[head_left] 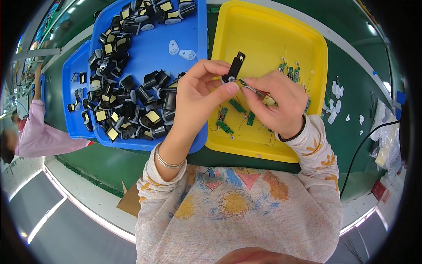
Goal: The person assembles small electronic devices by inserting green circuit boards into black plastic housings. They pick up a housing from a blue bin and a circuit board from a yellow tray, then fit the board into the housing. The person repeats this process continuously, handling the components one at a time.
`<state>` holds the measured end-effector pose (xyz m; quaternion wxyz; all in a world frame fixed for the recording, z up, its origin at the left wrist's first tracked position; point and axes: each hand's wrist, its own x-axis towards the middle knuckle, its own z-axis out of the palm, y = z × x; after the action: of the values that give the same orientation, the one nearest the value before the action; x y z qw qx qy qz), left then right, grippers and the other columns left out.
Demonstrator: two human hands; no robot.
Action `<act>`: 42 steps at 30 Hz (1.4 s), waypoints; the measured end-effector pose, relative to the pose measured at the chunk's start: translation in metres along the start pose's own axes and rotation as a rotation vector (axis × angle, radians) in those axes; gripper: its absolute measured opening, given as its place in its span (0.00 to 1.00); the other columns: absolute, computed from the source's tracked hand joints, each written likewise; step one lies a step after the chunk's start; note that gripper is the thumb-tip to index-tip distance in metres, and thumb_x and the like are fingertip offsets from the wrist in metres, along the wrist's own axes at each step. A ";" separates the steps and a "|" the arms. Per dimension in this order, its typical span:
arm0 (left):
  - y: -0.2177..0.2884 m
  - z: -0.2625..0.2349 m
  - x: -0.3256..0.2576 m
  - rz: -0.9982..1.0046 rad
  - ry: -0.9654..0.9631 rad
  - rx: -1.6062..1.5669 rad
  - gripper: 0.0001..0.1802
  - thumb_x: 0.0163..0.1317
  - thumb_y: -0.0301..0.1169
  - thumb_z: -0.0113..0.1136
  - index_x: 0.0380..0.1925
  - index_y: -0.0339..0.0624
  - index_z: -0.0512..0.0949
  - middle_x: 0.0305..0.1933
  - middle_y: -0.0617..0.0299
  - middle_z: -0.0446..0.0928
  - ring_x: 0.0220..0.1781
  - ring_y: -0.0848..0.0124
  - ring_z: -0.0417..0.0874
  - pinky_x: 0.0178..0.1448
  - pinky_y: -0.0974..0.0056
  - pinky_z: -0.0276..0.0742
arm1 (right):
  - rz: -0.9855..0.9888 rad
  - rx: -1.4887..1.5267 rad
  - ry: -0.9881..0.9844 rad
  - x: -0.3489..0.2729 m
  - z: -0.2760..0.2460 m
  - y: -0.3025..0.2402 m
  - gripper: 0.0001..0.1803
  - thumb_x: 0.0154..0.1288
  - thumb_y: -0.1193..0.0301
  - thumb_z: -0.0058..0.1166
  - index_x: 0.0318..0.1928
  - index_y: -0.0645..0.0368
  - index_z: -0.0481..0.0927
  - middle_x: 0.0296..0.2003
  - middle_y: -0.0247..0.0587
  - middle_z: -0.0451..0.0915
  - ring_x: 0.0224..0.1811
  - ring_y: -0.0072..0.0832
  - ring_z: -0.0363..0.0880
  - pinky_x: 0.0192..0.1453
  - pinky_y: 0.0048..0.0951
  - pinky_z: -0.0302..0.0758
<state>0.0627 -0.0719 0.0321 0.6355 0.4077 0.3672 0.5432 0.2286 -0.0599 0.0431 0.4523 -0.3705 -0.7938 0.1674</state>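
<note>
Above the near left side of the yellow tray (270, 17), my two hands meet. My left hand (200, 90) is closed on a black plastic housing (236, 67), a narrow piece tilted upward with a pale end by the thumb. Pinched in my right hand (279, 99) is a slim grey and green piece (251, 88), its tip close to the housing's lower end. The fingers partly cover it, so its exact kind does not show. Several small green circuit boards (236, 105) with thin wires lie in the yellow tray below and beside my right hand.
At left, a blue tray (149, 42) holds many black housings (127, 83) and two loose grey-white oval pieces (187, 54). A smaller blue tray (72, 119) stands beyond it. White pieces (337, 90), a black cable (357, 152) and plastic bags (387, 141) are at right. Another person's pink sleeve (37, 127) shows far left.
</note>
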 end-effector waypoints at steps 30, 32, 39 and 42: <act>0.004 -0.005 0.000 0.103 -0.089 0.079 0.13 0.45 0.16 0.63 0.31 0.35 0.72 0.48 0.54 0.68 0.48 0.69 0.74 0.48 0.68 0.77 | -0.080 -0.001 -0.020 -0.002 0.001 -0.004 0.12 0.40 0.80 0.61 0.30 0.58 0.78 0.21 0.35 0.72 0.19 0.29 0.73 0.20 0.26 0.68; 0.001 -0.006 0.000 0.148 -0.074 0.149 0.14 0.42 0.17 0.65 0.28 0.36 0.71 0.50 0.53 0.67 0.49 0.69 0.74 0.47 0.68 0.77 | -0.119 -0.017 -0.029 -0.003 0.002 -0.001 0.12 0.39 0.79 0.61 0.30 0.57 0.78 0.21 0.34 0.72 0.20 0.29 0.73 0.21 0.25 0.69; 0.003 -0.004 -0.002 0.166 -0.014 0.327 0.21 0.34 0.14 0.68 0.19 0.42 0.63 0.48 0.48 0.72 0.48 0.65 0.75 0.52 0.65 0.71 | -0.262 -0.137 -0.070 -0.003 0.002 0.006 0.12 0.40 0.75 0.57 0.32 0.58 0.78 0.22 0.33 0.72 0.21 0.27 0.73 0.21 0.23 0.68; 0.002 -0.004 -0.003 0.234 0.001 0.476 0.21 0.35 0.15 0.68 0.18 0.42 0.62 0.45 0.48 0.74 0.47 0.68 0.75 0.50 0.67 0.70 | -0.306 -0.158 -0.065 -0.003 0.003 0.009 0.13 0.39 0.75 0.56 0.32 0.59 0.78 0.22 0.33 0.72 0.22 0.27 0.73 0.21 0.23 0.68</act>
<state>0.0578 -0.0747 0.0328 0.4543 0.5851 0.4355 0.5115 0.2308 -0.0558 0.0344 0.4161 -0.2743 -0.8657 0.0458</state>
